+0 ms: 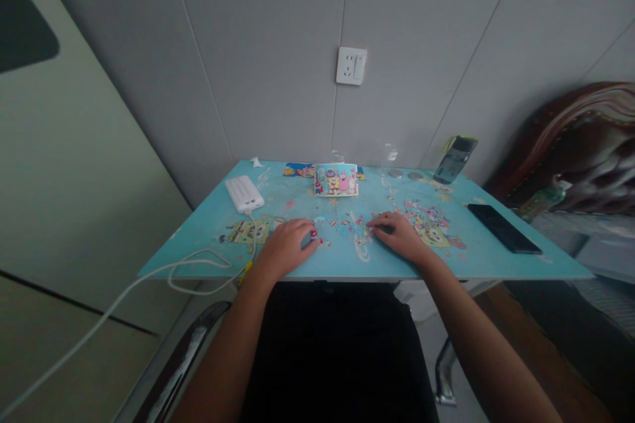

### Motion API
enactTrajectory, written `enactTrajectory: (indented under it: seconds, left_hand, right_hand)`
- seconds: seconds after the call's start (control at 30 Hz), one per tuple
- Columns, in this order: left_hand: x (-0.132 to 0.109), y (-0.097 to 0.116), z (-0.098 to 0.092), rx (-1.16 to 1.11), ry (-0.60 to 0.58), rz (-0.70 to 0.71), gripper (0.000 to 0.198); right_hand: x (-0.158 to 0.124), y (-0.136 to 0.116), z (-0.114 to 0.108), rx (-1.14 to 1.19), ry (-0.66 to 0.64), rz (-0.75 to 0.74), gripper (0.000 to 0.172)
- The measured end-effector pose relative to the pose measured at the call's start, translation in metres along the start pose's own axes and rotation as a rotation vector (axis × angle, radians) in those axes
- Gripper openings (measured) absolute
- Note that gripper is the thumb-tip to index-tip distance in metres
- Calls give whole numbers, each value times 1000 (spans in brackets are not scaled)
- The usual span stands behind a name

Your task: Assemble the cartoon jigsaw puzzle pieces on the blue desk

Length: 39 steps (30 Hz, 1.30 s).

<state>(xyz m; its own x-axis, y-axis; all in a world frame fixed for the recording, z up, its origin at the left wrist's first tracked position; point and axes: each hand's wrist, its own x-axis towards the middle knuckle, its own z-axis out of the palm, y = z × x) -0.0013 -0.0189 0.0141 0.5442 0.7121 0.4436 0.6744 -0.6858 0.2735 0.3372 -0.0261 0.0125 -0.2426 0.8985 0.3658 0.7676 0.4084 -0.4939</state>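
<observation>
My left hand [286, 246] rests on the blue cartoon-printed table [496, 258], fingers curled over a small puzzle piece [314, 236] with a red spot. My right hand [398, 234] lies palm down a little to the right, fingertips pressed on small puzzle pieces [364, 230] scattered between the hands. Whether either hand actually grips a piece is too small to make out. A cartoon reference picture [336, 180] stands at the table's far middle.
A white power bank [244, 193] with a white cable [198, 264] trailing off the front left edge. A black phone [503, 227] lies at right. A dark transparent bottle [454, 160] leans at the far right. A wall socket [351, 65] is above. A bed headboard [575, 145] stands right.
</observation>
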Motion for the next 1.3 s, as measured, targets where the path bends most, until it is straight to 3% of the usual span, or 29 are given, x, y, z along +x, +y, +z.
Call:
enactTrajectory:
  seconds: [0.67, 1.3]
  left_hand:
    - [-1, 2, -2, 20, 1, 1, 27]
    - [-2, 1, -1, 28, 4, 4, 27]
  right_hand:
    - [-4, 0, -8, 52, 6, 68, 16]
    - [-3, 3, -2, 39, 58, 121, 14]
